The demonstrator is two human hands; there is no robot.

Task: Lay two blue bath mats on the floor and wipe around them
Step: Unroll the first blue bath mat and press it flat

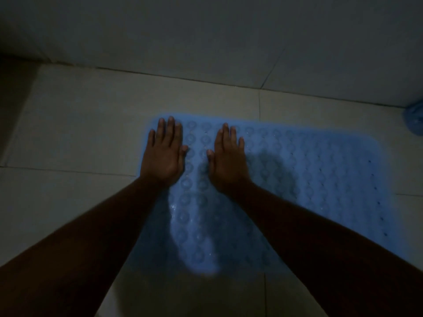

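Observation:
A blue bath mat (309,170) with rows of round bumps lies flat on the pale tiled floor (80,133). My left hand (163,154) rests palm down on the mat's far left corner, fingers stretched out. My right hand (229,161) lies flat on the mat just to the right of it, fingers also straight. Neither hand holds anything. A second blue object (414,120), partly cut off at the right edge, sits by the wall; it may be the other mat.
The room is dim. A tiled wall (206,37) rises just beyond the mat's far edge. A dark shape (13,99) stands at the left edge. Bare floor tiles lie left of the mat and in front of it.

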